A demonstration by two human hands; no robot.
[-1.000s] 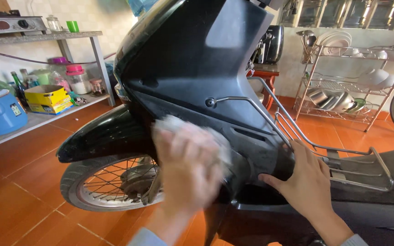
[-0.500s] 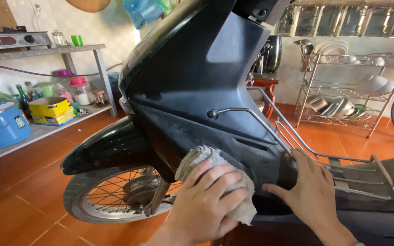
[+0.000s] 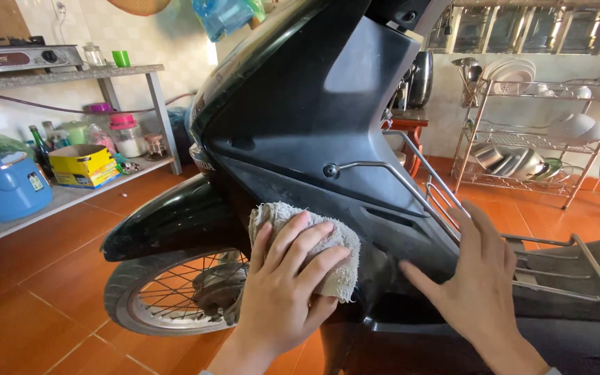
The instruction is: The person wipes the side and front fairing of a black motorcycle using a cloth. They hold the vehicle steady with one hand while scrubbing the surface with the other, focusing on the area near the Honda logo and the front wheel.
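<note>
A: Where is the rag (image 3: 328,257) right now?

B: Flat against the lower part of the black scooter panel (image 3: 300,139), just behind the front fender (image 3: 168,219). The left hand (image 3: 286,288) presses it there with fingers spread over the cloth, not bunching it.

A: And the other hand?

B: The right hand (image 3: 473,278) lies open, palm on the panel beside the chrome rack (image 3: 453,208), holding nothing.

A: What could go wrong, in your view?

B: The cloth's loose bottom corner hangs free; I judge it could snag on the rack's bolt end or drop toward the spoked wheel (image 3: 175,295). Grit in the fabric might also scratch the glossy plastic if it is pushed hard.

A: Anything crowding the spot?

B: The rack's bars run across the panel's right edge, so they bar a long stroke that way. Further off, a blue rice cooker (image 3: 5,187) and a yellow box (image 3: 85,165) sit on a low shelf at the left, and a dish rack (image 3: 543,132) stands by the far wall, well apart.
</note>
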